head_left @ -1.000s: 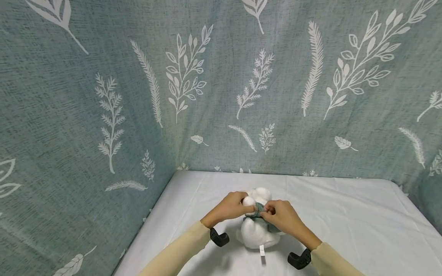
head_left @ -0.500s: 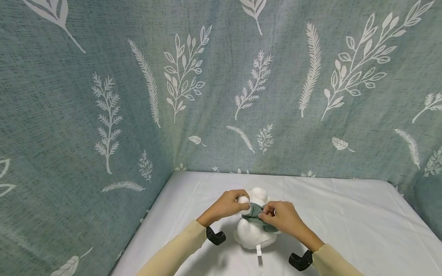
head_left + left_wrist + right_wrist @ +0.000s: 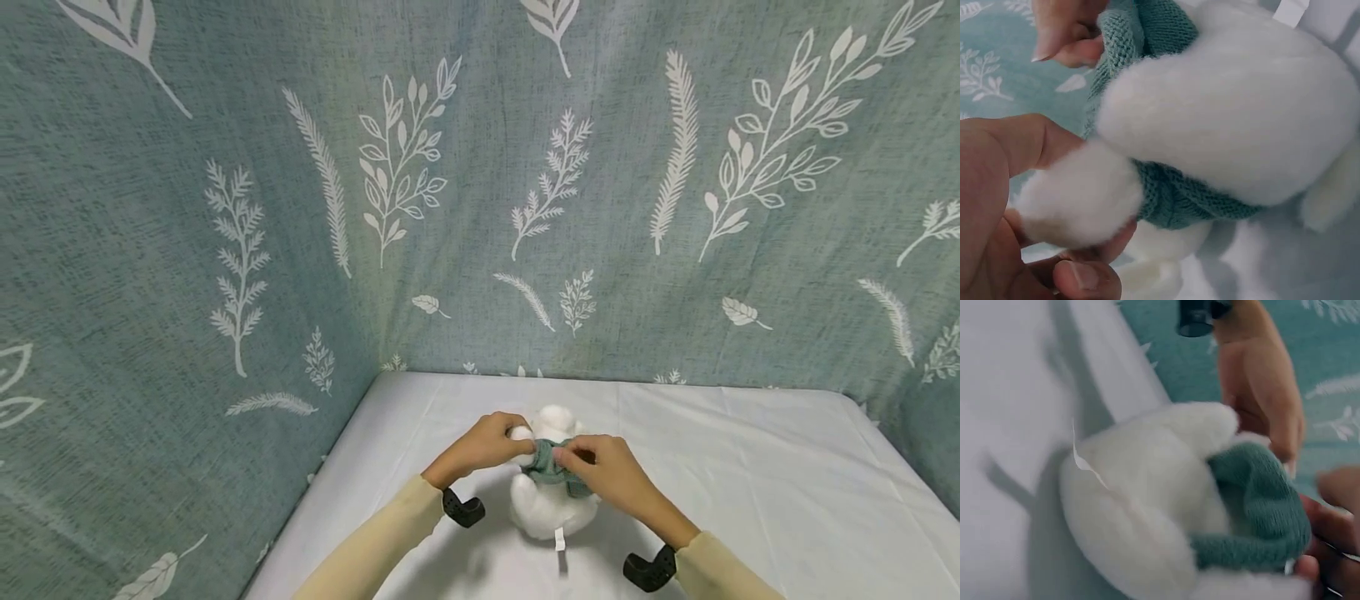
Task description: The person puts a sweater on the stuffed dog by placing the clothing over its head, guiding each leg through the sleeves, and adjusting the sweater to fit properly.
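Note:
A white plush toy (image 3: 551, 510) sits on the white-covered table, its back toward me and a small white tag (image 3: 559, 540) at its base. It wears a green knitted sweater (image 3: 546, 463), loose and bunched around its upper body in the right wrist view. My left hand (image 3: 486, 442) grips the toy's white furry arm (image 3: 1085, 194), fingers curled around it where it comes out of the knit. At the back of the sweater, my right hand (image 3: 611, 468) pinches the knit between thumb and fingers. The toy's front is hidden in the head view.
The white tablecloth (image 3: 750, 483) stretches out to the right of the toy. Green curtains (image 3: 480, 208) with white leaf prints stand behind and to the left of the table. Black wrist devices (image 3: 463, 508) are strapped under both wrists.
The toy's upper part and my left hand have shifted a little left, and its back now faces me more squarely. My right hand's fingertips have moved left on the knit.

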The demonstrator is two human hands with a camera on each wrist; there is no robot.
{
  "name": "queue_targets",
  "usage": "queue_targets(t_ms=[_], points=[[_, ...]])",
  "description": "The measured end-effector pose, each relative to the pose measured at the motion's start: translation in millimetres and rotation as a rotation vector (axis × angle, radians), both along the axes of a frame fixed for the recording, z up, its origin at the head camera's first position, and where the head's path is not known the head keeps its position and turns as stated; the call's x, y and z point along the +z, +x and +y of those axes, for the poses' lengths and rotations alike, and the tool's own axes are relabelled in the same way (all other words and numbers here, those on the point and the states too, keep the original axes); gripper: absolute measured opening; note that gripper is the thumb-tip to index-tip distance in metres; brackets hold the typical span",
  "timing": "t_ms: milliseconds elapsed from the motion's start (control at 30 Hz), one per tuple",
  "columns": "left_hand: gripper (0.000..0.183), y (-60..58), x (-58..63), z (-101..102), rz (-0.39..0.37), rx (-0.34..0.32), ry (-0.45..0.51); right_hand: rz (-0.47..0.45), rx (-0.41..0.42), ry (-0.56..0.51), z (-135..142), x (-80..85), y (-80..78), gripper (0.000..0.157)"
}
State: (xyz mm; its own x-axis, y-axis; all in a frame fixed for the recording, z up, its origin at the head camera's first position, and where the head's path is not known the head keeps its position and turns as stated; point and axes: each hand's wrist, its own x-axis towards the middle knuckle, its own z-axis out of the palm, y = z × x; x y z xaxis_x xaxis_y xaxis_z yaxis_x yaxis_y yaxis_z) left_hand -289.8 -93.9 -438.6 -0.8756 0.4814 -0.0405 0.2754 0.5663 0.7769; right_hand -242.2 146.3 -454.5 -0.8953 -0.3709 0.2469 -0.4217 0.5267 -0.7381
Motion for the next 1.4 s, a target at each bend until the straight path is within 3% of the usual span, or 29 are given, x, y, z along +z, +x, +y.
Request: queue_targets(t_ms=[133, 233, 367, 500, 667, 767, 967, 1100, 1400], points=[[0.025, -1.7, -0.6, -3, 0.007, 0.011, -0.004, -0.139, -0.198, -0.147, 8, -0.6, -6.7, 0.033], [0.038, -2.9, -1.3, -5, 0.003, 0.025, -0.006, -0.244, -0.265, -0.182, 14, -3.6, -11.6, 0.030], [0.045, -3.8, -1.5, -7, -0.006, 0.036, -0.019, -0.422, -0.234, -0.178, 19, -11.6, -15.6, 0.034], [0.040, -5.2, -1.5, -9, -0.049, 0.047, -0.059, -0.608, -0.172, -0.198, 20, -20.0, -19.6, 0.042], [0.043, -7.5, -1.7, -15, -0.117, 0.066, -0.120, -0.738, -0.123, -0.246, 18, -25.8, -24.7, 0.049], [0.047, -9.6, -3.3, -18, -0.144, 0.042, -0.125, -0.774, -0.088, -0.274, 16, -27.1, -25.8, 0.050], [0.024, -15.1, -9.6, -21, -0.184, -0.015, -0.064, -0.788, -0.074, -0.302, 15, -26.6, -26.2, 0.051], [0.023, -16.2, -12.2, -21, -0.194, -0.036, -0.017, -0.786, -0.090, -0.315, 14, -26.4, -26.5, 0.050], [0.022, -8.7, -10.2, -14, -0.185, -0.022, 0.073, -0.737, -0.069, -0.322, 14, -25.7, -27.4, 0.042]])
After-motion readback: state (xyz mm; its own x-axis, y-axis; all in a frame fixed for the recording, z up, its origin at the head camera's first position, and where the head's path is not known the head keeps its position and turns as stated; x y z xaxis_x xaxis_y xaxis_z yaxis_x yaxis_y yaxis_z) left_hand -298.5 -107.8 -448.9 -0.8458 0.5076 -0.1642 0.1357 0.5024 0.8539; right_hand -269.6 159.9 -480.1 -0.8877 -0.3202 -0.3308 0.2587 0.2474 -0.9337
